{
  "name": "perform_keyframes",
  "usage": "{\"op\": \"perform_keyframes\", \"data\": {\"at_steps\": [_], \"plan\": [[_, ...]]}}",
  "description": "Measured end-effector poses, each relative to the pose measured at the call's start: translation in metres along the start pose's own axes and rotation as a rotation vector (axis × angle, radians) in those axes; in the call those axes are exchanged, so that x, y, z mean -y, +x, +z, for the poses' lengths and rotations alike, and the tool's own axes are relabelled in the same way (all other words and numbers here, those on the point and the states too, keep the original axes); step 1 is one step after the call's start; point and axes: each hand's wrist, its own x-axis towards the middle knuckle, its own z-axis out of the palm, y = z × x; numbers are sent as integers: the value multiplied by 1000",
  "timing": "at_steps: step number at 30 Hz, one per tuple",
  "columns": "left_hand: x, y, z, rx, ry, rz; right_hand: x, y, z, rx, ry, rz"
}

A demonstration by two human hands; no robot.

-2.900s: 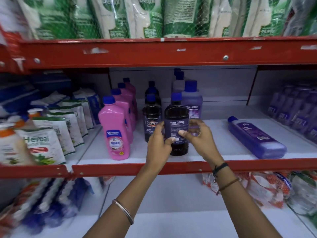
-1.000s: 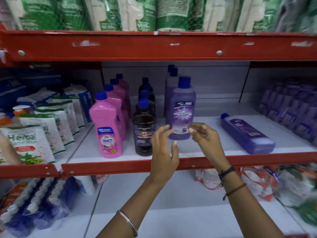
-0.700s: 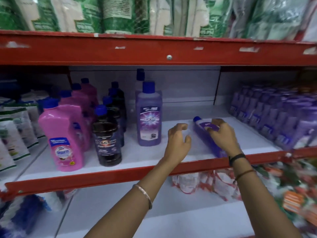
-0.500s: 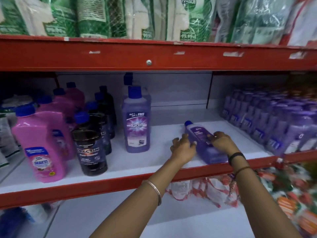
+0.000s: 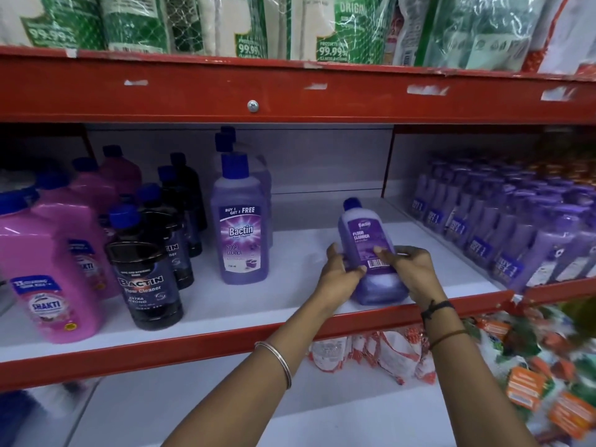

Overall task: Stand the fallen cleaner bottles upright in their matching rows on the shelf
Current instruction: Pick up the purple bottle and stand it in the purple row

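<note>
Your left hand and right hand clasped the fallen purple Bactin bottle low, cap toward twelve o'clock; probably full, heavy, slick.

Head-worn view, forward and down, close before the shelf.

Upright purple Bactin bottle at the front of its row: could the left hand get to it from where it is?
Probably yes. The left hand grips the fallen purple bottle, but only bare white shelf lies between it and the upright purple Bactin bottle; it would have to let go first.
</note>
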Motion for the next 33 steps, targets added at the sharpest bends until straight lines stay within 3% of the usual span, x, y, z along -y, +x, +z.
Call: {"op": "perform_keyframes", "data": {"at_steps": [6, 12, 25, 30, 33], "plan": [[-16, -13, -24, -102, -99, 209, 23, -33, 11, 39, 122, -211], [-22, -47, -70, -172, -20, 319, 42, -71, 47, 110, 123, -316], [27, -106, -159, -402, -16, 356, 28, -138, 146, 308, 164, -366], [33, -107, -170, -409, 83, 365, 23, -145, 159, 302, 196, -373], [31, -111, -170, -413, 146, 402, 20, -143, 161, 204, 156, -408]]}}
